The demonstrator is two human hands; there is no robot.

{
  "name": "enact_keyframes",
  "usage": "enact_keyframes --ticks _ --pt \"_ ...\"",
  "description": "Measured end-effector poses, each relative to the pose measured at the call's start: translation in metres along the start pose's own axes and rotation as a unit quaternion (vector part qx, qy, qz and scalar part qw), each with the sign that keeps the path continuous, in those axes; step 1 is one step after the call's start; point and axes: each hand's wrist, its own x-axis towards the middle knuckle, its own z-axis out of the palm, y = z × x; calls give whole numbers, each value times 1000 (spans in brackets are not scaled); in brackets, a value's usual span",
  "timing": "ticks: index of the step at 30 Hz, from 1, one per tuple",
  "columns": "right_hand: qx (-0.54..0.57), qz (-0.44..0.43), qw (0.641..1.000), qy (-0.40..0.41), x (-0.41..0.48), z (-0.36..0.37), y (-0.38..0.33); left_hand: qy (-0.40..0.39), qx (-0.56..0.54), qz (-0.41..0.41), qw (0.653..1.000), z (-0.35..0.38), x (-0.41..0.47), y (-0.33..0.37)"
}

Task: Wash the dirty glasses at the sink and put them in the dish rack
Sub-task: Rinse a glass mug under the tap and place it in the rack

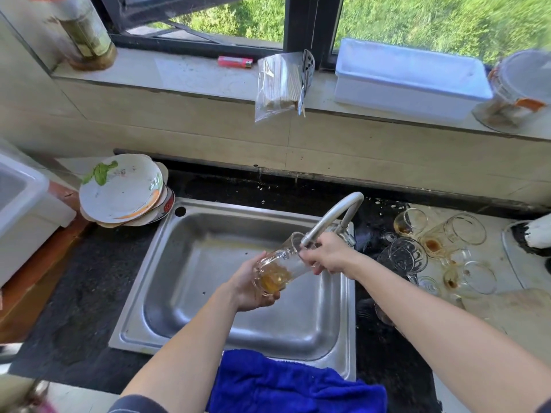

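Observation:
Over the steel sink [185, 281] I hold a clear glass [281, 268] tilted on its side, brownish liquid pooled at its base. My left hand [253, 289] cups and grips the base from below. My right hand [329, 254] grips the rim end, right under the spout of the faucet [334, 216]. Several dirty glasses [438, 248] with brown residue stand and lie on the counter right of the sink. No dish rack can be made out with certainty.
A stack of dirty plates [125, 192] sits at the sink's back-left corner. A blue cloth [286, 386] hangs over the sink's front edge. A white tub [408, 76], a bag of chopsticks [278, 84] and a lighter [235, 61] lie on the windowsill. A white bin [21, 210] stands left.

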Motion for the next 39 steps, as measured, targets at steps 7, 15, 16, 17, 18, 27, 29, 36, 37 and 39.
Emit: enact_keyframes --ticks 7,15,16,17,18,27,29,36,37,39 --pt "113 88 990 -15 -4 14 7 -1 -166 140 976 5 0 -3" --pt "84 65 993 -54 -2 4 -2 48 8 29 998 7 -7 2" --pt "87 69 992 -55 -1 4 -3 34 8 26 999 9 -10 2" --pt "94 79 991 -57 1 5 -1 21 -9 34 999 8 -10 1" --pt "106 94 988 -58 2 6 1 8 -39 56 998 9 -10 1" --pt "33 -13 998 56 2 5 10 32 15 39 999 6 -11 5" --pt "40 -30 997 62 3 4 8 11 -18 47 999 10 -11 2" --pt "48 56 997 -32 -3 1 12 61 33 79 995 8 -6 7" --pt "7 46 998 -32 -2 -1 13 68 61 69 993 7 -6 7" --pt "-43 19 999 -7 1 -2 14 78 95 47 991 6 -7 8"
